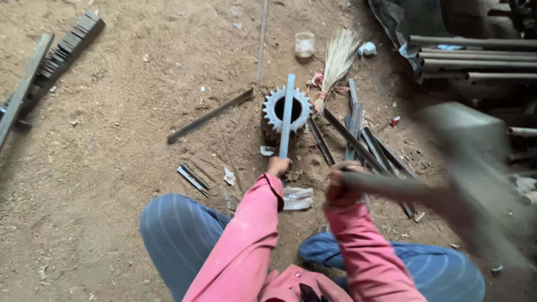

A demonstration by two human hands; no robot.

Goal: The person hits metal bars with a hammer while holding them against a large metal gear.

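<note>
My left hand [278,165] grips the near end of a flat metal bar [287,114]. The bar lies across the top of a large toothed steel gear [272,104] that stands on the dirt floor. My right hand [342,185] is closed around the handle of a hammer [470,162]. The hammer's head is a motion-blurred grey mass off to the right, apart from the bar and the gear. Pink sleeves cover both arms, and blue striped trousers cover my bent knees below.
Several flat metal strips [363,140] lie fanned to the right of the gear. A straw broom [337,61], a plastic cup [304,45], a long bar [210,116], steel rods [475,56] at top right and stacked metal pieces [61,50] at top left surround the spot.
</note>
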